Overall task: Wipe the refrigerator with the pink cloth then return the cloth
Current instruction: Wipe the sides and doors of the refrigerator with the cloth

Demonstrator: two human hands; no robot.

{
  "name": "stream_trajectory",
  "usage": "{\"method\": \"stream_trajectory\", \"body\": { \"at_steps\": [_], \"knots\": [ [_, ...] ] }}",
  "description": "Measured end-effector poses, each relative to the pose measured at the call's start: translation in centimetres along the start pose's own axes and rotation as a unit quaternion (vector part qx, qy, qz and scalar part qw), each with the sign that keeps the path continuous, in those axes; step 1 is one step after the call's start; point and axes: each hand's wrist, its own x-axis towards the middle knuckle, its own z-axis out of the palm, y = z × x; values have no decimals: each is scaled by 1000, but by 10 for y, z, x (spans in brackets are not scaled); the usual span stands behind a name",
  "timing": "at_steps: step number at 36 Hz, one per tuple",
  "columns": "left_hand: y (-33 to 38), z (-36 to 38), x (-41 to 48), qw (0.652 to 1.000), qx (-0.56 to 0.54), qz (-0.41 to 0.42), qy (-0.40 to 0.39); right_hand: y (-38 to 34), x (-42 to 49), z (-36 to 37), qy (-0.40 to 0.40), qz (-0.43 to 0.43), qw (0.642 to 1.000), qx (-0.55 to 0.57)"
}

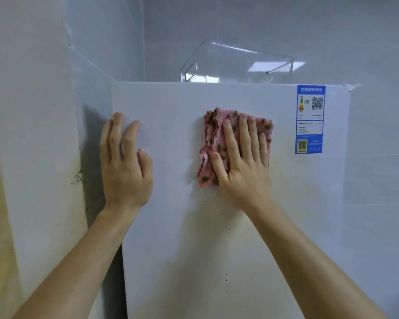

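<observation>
The white refrigerator door [171,226] fills the middle of the view, its top edge level with the upper third. A pink cloth [211,143] with green spots lies bunched against the door's upper part. My right hand [242,162] presses flat on the cloth with straight, spread fingers. My left hand [124,164] rests flat on the door near its left edge, fingers straight, holding nothing. Small dark specks [226,282] dot the door below the cloth.
A blue energy label [310,119] is stuck near the door's upper right corner. A clear plastic box [237,63] stands on top of the refrigerator. A white wall [32,134] with a dark gap runs along the left; pale tiled wall lies behind and to the right.
</observation>
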Motion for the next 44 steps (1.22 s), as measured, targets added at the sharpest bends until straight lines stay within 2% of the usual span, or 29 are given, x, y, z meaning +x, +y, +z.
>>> {"method": "stream_trajectory", "body": {
  "at_steps": [9, 14, 23, 33, 39, 44],
  "knots": [
    [2, 3, 1, 1000, 16, 5, 15, 12, 62, -18, 26, 3, 1000, -5],
    [0, 4, 0, 999, 24, 10, 20, 15, 50, -14, 40, 10, 999, -3],
    [-2, 7, -5, 999, 33, 14, 13, 42, -2, -11, 17, 9, 1000, -1],
    [4, 9, -9, 999, 48, 16, 6, 64, 58, -30, 28, 42, 999, 3],
    [2, 10, -7, 998, 52, 25, 15, 70, 30, -20, 40, 49, 998, 4],
    [1, 11, -9, 998, 51, 29, 17, 88, -13, -16, 22, 22, 999, 2]
  ]
}}
